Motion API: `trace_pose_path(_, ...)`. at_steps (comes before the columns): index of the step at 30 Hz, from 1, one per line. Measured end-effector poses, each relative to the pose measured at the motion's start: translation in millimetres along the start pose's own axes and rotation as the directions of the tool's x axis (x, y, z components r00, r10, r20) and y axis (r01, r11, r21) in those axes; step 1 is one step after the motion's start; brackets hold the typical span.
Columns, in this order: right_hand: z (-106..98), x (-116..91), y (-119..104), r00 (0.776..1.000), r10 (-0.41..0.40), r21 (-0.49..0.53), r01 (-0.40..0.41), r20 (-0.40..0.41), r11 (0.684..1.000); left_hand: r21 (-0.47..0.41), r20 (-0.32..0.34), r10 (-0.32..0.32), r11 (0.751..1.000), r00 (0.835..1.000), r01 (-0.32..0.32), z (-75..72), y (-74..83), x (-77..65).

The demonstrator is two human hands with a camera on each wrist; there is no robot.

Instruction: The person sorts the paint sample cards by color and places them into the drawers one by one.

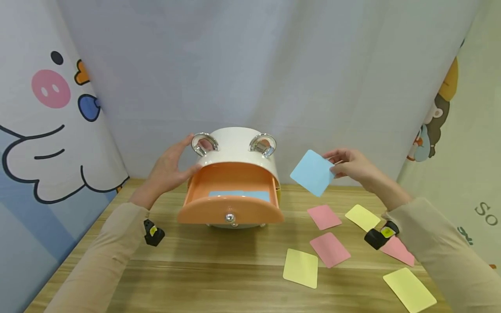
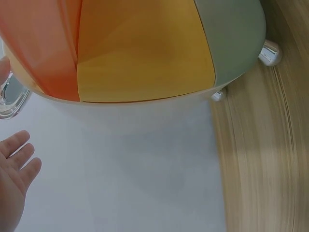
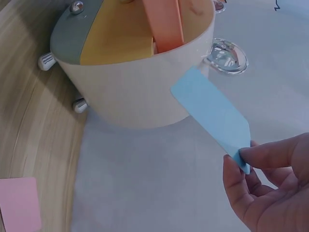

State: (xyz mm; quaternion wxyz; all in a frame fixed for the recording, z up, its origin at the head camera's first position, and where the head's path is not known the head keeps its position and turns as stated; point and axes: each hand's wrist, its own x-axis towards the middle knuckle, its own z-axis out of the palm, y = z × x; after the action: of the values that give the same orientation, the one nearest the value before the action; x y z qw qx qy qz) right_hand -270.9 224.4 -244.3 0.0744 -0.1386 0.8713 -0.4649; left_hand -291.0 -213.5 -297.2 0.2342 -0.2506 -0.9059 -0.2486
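Observation:
In the head view, my right hand [image 1: 350,167] pinches a blue card [image 1: 313,173] by its edge, in the air right of a white rounded drawer box [image 1: 235,139]. The right wrist view shows thumb and fingertips on the corner of the blue card [image 3: 212,113]. The box's orange top drawer [image 1: 231,210] is pulled out, with blue cards [image 1: 239,195] lying inside. My left hand [image 1: 168,169] rests at the box's left side, its thumb by the drawer opening and a finger near the silver ear-shaped ring [image 1: 204,144]. In the left wrist view, its other fingers [image 2: 18,150] are extended.
Pink cards [image 1: 330,249] and yellow cards [image 1: 300,268] lie scattered on the wooden table [image 1: 188,269] right of the box. Below the orange drawer are a yellow drawer [image 3: 116,38] and a grey-green one [image 3: 72,36]. A pale curtain [image 1: 254,65] hangs close behind.

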Motion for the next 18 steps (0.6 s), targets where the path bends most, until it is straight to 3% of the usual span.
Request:
trace_pose_path(9, 20, 9, -41, 0.999, -0.039, -0.019, 0.039, 0.035, 0.999, 0.004, -0.004, -0.003, 1.0, 1.0, 0.003, -0.9, 0.1, -0.8)
trace_pose_path(18, 52, 22, -62, 0.991, -0.119, -0.001, 0.119, 0.069, 0.993, 0.003, -0.004, -0.004, 1.0, 1.0, 0.004, -0.8, 0.7, -0.7)
